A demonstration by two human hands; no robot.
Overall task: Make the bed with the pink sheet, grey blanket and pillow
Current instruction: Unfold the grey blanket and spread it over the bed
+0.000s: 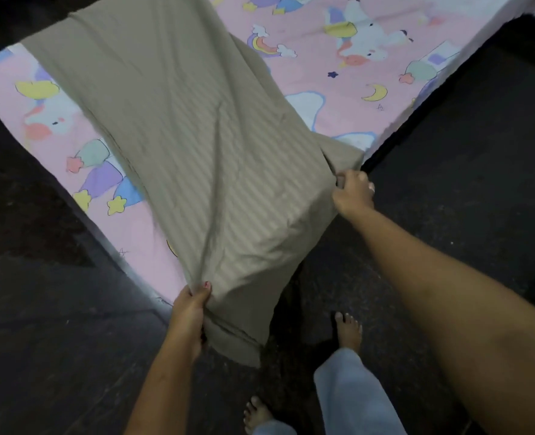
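Feet (349,331), bare, stand on the dark floor (55,340) just short of the bed's near corner, one ahead of the other, under pale blue trouser legs (351,390).

A little closer to the bed (448,67), the left hand (191,309) is off the left side of that corner. Its thumb lies on top and its fingers are curled under, pinching a gathered fold of the grey blanket (181,120). The cloth's end hangs past the hand toward the floor, in front of the corner.

On the right side of the corner, the right hand (352,191) is at the bed's edge with its fingers closed on the blanket's side hem, where the fabric bunches into a small fold. The two hands are well apart, each with its own hold, and the stretch of blanket between them covers the corner itself.

From there the blanket, faintly striped and creased, runs up the bed away from the corner as one long band. It lies on top of the pink sheet (338,98) and widens toward the far left edge, where its end reaches the edge of the bed.

The sheet, printed with unicorns, rainbows, moons and stars, lies over the mattress and shows on both sides of the blanket: a narrower strip along the left edge, and a broad open area toward the far right.
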